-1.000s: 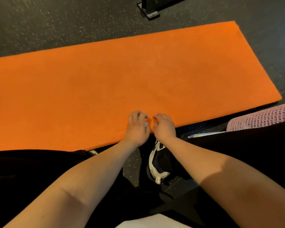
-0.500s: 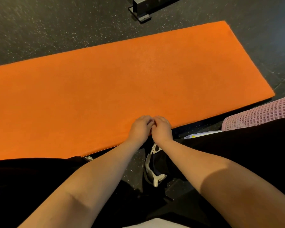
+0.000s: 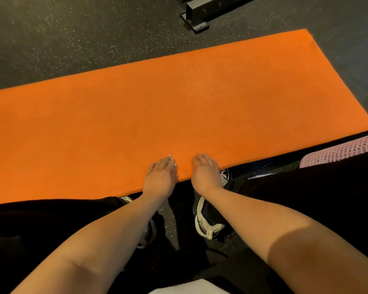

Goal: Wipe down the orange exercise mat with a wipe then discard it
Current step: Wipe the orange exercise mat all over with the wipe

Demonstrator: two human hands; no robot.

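At the orange mat's (image 3: 157, 107) near edge, both hands rest, the left (image 3: 160, 179) seemingly covering a wipe (image 3: 172, 161).

the flat orange foam exercise mat (image 3: 179, 107) lies bare across nearly its whole surface, open for a hand to sweep left, right and forward. only the left hand (image 3: 160, 179) and right hand (image 3: 206, 174) rest at its near edge, a gap between them. a black metal equipment foot (image 3: 197, 16) stands beyond the far edge, apart from the mat.
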